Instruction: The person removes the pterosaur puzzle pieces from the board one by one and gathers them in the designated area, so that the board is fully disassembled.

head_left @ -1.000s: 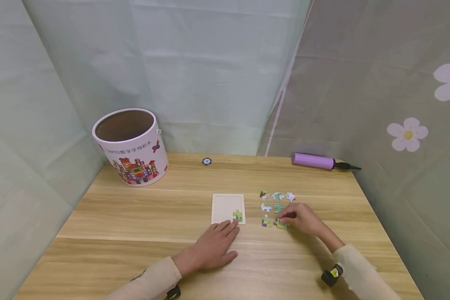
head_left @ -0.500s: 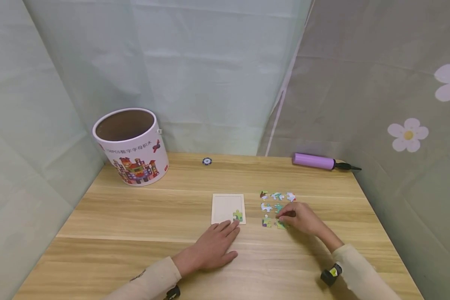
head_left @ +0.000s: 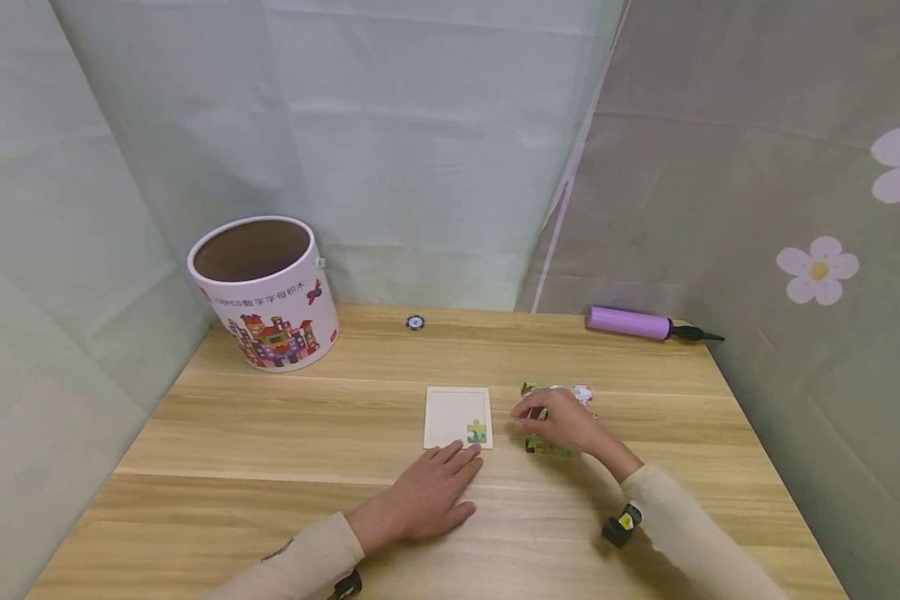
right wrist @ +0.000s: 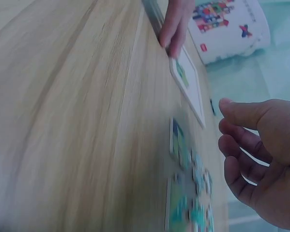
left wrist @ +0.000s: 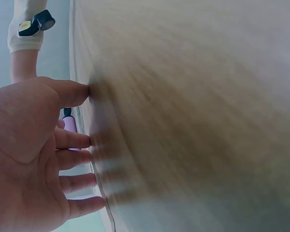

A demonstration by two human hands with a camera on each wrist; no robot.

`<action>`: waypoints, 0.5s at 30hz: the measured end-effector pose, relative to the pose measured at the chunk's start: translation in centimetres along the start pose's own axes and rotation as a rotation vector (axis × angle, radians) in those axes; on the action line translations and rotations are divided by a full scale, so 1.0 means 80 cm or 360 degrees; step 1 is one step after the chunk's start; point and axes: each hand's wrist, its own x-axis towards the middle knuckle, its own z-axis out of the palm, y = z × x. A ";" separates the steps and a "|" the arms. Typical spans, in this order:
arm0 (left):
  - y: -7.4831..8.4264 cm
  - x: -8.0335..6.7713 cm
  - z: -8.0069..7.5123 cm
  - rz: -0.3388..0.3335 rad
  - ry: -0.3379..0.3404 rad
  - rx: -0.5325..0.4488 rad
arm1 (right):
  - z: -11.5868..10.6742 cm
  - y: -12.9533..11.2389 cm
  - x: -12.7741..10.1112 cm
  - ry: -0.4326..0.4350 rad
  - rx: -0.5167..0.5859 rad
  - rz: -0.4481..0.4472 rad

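Note:
A small, pale puzzle board [head_left: 450, 410] lies mid-table, with one green jigsaw piece [head_left: 477, 432] in its near right corner. My left hand [head_left: 429, 492] rests palm down with fingers spread, its fingertips right at the board's near edge. To the right of the board, my right hand [head_left: 562, 421] hovers over a group of loose jigsaw pieces [right wrist: 198, 212], covering several of them in the head view. Its fingers [right wrist: 232, 145] are loosely bent, and a gap shows between thumb and index finger in the right wrist view. No piece shows between them.
A large white bucket [head_left: 285, 292] with printed toy blocks stands at the back left. A poker chip [head_left: 415, 322] lies near the table's back edge. At the back right is a purple hand pump [head_left: 630, 322] with a black nozzle. Cloth curtains enclose the wooden table [head_left: 270, 433].
My right hand has moved left and slightly away from me, from the near right pieces to the left side of the group. My left hand has stayed in place at the board.

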 end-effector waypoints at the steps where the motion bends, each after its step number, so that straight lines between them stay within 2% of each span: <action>1: 0.000 0.000 0.000 0.0002 0.0002 0.0001 | 0.003 -0.002 0.004 -0.0012 0.0010 0.0002; 9: -0.002 0.000 0.000 0.0016 0.0009 0.0022 | 0.027 -0.017 0.035 -0.0100 -0.0002 0.0082; 15: -0.003 0.000 0.003 0.0012 0.0003 0.0048 | 0.040 -0.021 0.048 -0.0133 -0.0064 0.0052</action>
